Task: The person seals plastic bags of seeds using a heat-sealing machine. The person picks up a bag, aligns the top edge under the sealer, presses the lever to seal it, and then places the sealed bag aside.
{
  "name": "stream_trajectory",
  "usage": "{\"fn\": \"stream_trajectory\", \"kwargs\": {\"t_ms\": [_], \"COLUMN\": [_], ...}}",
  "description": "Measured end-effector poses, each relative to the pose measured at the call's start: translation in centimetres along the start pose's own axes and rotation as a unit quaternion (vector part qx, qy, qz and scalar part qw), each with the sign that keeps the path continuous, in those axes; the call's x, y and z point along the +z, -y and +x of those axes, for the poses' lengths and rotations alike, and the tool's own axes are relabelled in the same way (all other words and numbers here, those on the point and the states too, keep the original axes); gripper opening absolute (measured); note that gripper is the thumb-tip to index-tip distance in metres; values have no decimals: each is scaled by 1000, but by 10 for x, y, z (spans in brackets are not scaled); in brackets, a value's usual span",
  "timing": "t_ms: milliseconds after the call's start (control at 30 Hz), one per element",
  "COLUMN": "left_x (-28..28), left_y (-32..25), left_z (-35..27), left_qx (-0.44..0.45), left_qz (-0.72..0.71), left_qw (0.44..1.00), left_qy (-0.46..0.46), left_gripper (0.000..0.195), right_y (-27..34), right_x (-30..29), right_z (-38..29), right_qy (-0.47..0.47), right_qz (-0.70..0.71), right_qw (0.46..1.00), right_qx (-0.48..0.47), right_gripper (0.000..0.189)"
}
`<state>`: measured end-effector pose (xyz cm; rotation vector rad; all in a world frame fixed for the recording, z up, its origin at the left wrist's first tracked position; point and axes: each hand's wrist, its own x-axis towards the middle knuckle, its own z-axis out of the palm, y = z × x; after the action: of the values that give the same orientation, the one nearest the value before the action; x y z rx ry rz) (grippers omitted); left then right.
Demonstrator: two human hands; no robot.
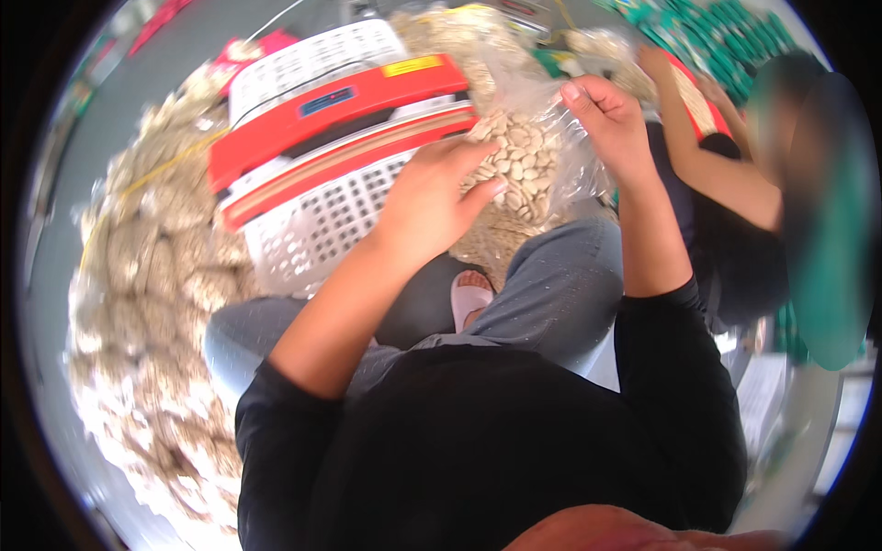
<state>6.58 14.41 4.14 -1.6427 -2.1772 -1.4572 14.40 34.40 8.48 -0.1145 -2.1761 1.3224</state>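
A clear plastic bag (575, 162) holds many flat, pale, bean-like pieces (521, 165) in front of me, at the upper centre. My right hand (606, 117) pinches the edge of this bag between thumb and fingers. On the bag's left side is my left hand (441, 196), thumb and forefinger spread apart beside the pieces; whether it touches them is unclear. Left of the bag, a red bag-sealing machine (272, 148) with a small display lies across white perforated plastic baskets (317, 224). Nothing shows between its jaws from here.
Many filled clear bags (158, 262) are heaped at the left, with more (455, 34) beyond the machine. At the right, close by, a co-worker's arms (716, 179) reach over a red-edged machine (696, 96). Green packages (723, 41) lie behind. My knees flank the work area.
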Motion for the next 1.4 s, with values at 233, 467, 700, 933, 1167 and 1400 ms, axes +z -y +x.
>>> {"fn": "stream_trajectory", "kwargs": {"t_ms": [233, 467, 700, 933, 1167, 1400], "left_x": [-47, -55, -40, -39, -35, -37], "left_y": [-2, 12, 13, 21, 29, 42], "left_z": [-36, -64, -52, -63, -65, -54], "left_qx": [7, 26, 46, 13, -7, 21], "left_qz": [382, 375, 334, 349, 385, 425], "left_qw": [922, 926, 941, 937, 920, 897], "left_qy": [-71, 23, 16, 28, 74, 119], "left_gripper": [77, 88, 86, 84, 81, 76], "right_y": [-25, -37, -25, -39, -33, -46], "right_x": [122, 182, 167, 169, 162, 157], "right_z": [-8, -9, -6, -4, -6, -12], "right_qy": [11, 60, 72, 96, 93, 90], "right_qz": [165, 180, 144, 206, 239, 327], "right_qw": [980, 978, 983, 957, 937, 901], "right_qx": [110, 88, 91, 179, 236, 269], "right_gripper": [15, 11, 10, 10, 13, 18]}}
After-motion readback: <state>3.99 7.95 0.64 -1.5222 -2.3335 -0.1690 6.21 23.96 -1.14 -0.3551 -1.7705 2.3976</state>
